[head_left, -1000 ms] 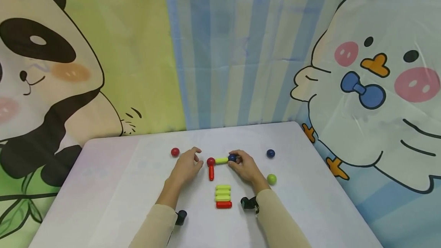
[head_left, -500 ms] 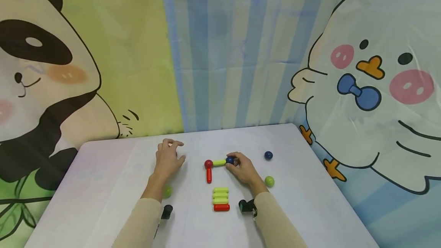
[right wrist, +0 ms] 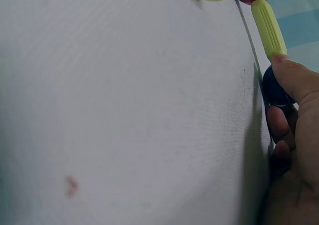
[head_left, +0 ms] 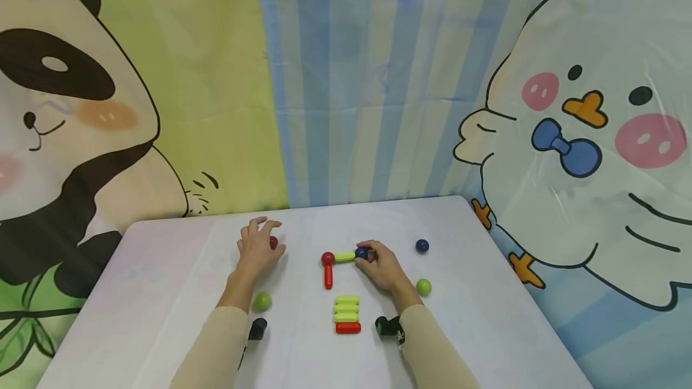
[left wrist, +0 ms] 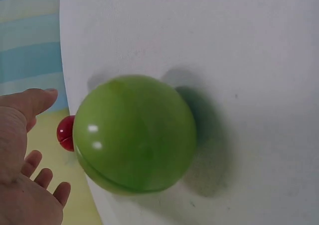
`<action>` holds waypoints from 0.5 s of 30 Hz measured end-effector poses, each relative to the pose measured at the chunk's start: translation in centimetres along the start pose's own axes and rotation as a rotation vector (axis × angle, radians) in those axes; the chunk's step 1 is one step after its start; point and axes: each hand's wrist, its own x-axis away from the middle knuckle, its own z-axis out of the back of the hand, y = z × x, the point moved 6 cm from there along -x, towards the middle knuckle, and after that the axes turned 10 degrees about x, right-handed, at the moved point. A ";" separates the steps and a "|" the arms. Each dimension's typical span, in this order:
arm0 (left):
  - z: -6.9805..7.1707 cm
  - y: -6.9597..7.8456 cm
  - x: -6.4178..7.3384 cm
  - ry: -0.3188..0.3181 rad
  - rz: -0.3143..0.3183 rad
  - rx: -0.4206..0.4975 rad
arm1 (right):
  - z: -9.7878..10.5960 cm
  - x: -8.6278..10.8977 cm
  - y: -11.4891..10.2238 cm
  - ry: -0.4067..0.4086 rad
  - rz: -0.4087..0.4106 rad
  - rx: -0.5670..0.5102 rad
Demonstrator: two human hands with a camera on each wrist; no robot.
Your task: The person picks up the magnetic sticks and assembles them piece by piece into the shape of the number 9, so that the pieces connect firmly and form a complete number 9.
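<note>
Only the head view shows 2 hands [head_left: 382, 264].

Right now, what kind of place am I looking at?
Probably a play corner, or one set up for filming; I can't be sure. A cartoon panda and a big white bird decorate the backdrop, and coloured balls and short rods lie on a white table.

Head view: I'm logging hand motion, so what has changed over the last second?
The left grip moved left, from beside the joined red ball to the loose red ball; whether they touch cannot be told. The left green ball, hidden a second ago, is now visible. The right grip kept hold of the joined blue ball; the row of sticks stayed put.
</note>
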 end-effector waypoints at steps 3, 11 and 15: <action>0.1 -0.1 -0.1 -0.009 0.007 0.000 | 0.0 0.0 0.1 -0.008 -0.016 -0.001; -0.1 -0.9 -0.1 -0.041 0.056 -0.004 | 0.7 0.1 -0.6 0.004 0.013 -0.019; 0.0 -1.0 -0.2 -0.050 0.071 -0.007 | 1.1 0.3 -1.9 0.072 0.065 -0.006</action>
